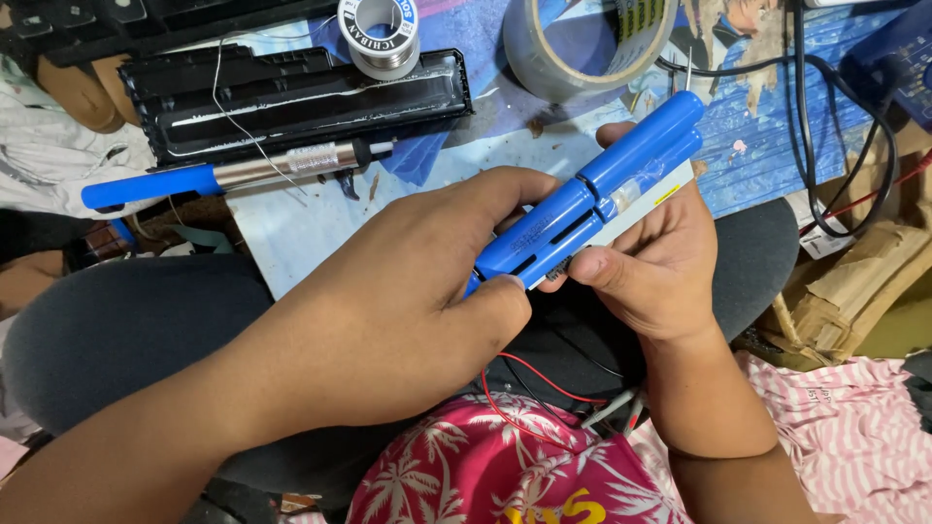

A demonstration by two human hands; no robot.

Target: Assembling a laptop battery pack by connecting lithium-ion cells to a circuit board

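Both hands grip a blue battery pack (592,199), a bundle of long blue cylindrical cells held slanted above the lap. The left hand (408,281) wraps the pack's lower end, fingers curled over it and thumb pressed beneath. The right hand (650,257) cradles the pack from below, thumb on its near edge. Beyond the pack lie a soldering iron (233,175), a black plastic casing (291,97), a solder spool (385,34) and a tape roll (582,44). Red wires (529,383) trail just below the pack.
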